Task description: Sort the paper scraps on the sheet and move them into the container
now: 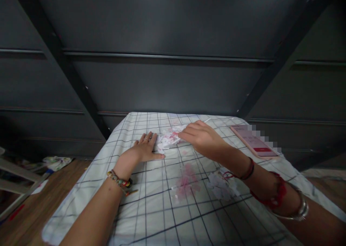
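Observation:
My left hand (147,148) lies flat on the checked cloth with its fingers spread, its thumb near a heap of white and pink scraps (169,138). Over the right side of that heap, my right hand (198,135) has its fingers pinched together. What they hold, if anything, is hidden. Closer to me sits a loose pile of translucent pink pieces (187,183). To its right is a pile of whitish scraps (222,184), partly beneath the cords at my right wrist.
The white cloth with dark grid lines (159,210) covers the table. A phone in a pink case (252,141) rests at the right edge, its screen lit. Dark metal panels (167,83) stand behind. At lower left are a wooden floor (67,181) and pale rails (18,175).

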A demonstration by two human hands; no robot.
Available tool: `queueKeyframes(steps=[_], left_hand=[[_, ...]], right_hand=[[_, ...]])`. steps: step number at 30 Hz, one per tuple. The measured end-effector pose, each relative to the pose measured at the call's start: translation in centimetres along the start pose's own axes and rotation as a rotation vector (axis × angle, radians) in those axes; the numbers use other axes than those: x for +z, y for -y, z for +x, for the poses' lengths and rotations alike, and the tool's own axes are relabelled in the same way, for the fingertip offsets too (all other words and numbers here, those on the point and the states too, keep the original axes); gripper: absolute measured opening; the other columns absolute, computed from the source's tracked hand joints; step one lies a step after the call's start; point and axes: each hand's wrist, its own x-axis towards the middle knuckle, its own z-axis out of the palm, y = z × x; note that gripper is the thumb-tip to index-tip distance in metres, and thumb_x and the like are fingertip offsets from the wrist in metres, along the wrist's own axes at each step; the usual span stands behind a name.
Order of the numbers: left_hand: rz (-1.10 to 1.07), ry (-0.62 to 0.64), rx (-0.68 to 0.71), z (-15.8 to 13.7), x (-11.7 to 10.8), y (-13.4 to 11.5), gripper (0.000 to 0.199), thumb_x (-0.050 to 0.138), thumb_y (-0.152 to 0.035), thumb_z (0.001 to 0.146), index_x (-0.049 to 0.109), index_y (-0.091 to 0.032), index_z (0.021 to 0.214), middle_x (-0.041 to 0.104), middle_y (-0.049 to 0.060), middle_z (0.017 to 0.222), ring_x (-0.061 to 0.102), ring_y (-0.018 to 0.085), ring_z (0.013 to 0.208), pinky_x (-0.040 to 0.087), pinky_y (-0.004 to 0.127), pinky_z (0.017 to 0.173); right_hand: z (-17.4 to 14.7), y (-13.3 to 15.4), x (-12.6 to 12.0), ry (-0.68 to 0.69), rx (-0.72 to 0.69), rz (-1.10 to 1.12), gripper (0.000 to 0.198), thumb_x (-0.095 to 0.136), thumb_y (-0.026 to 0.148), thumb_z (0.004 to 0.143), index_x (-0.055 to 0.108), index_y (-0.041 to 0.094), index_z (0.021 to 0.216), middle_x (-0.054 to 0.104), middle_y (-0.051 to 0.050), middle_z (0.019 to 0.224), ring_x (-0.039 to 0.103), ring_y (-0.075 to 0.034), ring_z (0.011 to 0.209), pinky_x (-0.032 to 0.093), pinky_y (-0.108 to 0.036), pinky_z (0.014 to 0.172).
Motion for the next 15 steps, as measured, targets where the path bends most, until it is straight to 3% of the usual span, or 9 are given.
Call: queueKeyframes(steps=[11,15], left_hand=[[-0.004,0.015,-0.008,0.1,0.3,0.1,0.103,0.045,-0.07,0.072,0.004,-0.01,0.146,-0.003,0.013,0.151,-0.001,0.033,0.138,0.016,0.051,0.107],[-0.005,0.012,-0.002,0.0,0.2,0.0,0.102,0.044,-0.07,0.073,0.004,-0.01,0.146,-0.004,0.013,0.151,-0.001,0.033,0.138,0.017,0.052,0.107]], right_hand=[[-1.7,0.2,-3.2,0.072,-0.015,-0.029,0.033,0.035,-0.003,0.079,0.061,0.016,0.077,0.062,-0.004,0.074,0.048,-0.016,0.07,0.032,-0.03,0.07],[-1.3,0.4,-2.9,0.042,-0.004,-0.018,0.03,0.036,0.001,0.083,0.062,0.016,0.082,0.063,-0.005,0.075,0.048,-0.016,0.071,0.032,-0.029,0.069]])
